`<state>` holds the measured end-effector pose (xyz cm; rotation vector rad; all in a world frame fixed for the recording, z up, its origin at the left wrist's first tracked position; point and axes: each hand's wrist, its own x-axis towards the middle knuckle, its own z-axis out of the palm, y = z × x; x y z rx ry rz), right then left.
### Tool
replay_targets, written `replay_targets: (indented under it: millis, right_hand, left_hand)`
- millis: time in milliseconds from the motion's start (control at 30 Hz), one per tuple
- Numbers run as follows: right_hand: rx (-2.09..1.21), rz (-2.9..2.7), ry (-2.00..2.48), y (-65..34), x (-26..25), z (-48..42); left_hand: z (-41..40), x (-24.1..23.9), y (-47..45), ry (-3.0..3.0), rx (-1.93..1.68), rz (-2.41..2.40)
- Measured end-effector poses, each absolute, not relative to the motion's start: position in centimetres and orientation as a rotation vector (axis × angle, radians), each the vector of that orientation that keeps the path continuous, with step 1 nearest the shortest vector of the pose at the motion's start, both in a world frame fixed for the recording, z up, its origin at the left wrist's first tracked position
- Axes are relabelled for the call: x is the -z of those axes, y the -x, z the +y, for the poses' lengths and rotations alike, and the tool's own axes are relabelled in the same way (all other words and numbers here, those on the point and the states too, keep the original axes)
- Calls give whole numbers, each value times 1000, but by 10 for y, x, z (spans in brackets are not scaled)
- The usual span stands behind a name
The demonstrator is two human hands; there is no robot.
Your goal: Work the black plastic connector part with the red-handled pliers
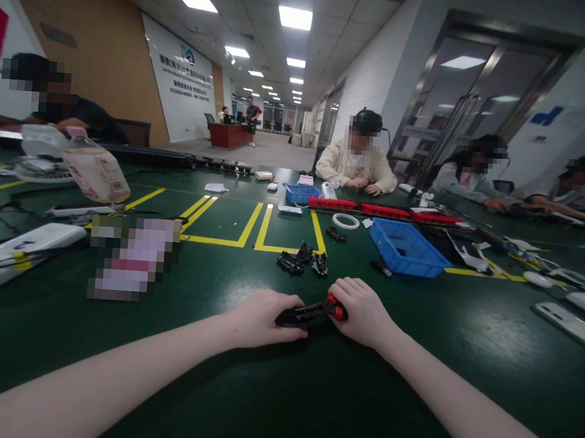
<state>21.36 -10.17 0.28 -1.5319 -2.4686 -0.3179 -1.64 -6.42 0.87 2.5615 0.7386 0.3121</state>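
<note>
My right hand [363, 312] is closed around the red handles of pliers [337, 307], whose dark jaws point left. My left hand [260, 318] pinches a small black part [289, 317] between thumb and fingers. The jaws of the pliers meet or overlap this part; exactly where they touch I cannot make out. Both hands are low over the green table. Just beyond them lies a small cluster of black pieces [292, 263], with another black piece [336, 234] farther off.
A blue tray [419, 268] stands right of the pieces, a small black object [382, 267] by its corner. Behind are a white ring [346, 221], a smaller blue tray [301, 194] and red strips [383, 211]. A bottle [98, 169] leans at left. Several people sit around the table.
</note>
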Motion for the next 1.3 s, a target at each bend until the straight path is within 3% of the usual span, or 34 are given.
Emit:
replay_targets:
  millis: [1300]
  right_hand:
    - [293, -2396, 1484, -214, -1, -101]
  left_hand:
    - [-64, -9, 16, -2506, -354, 839]
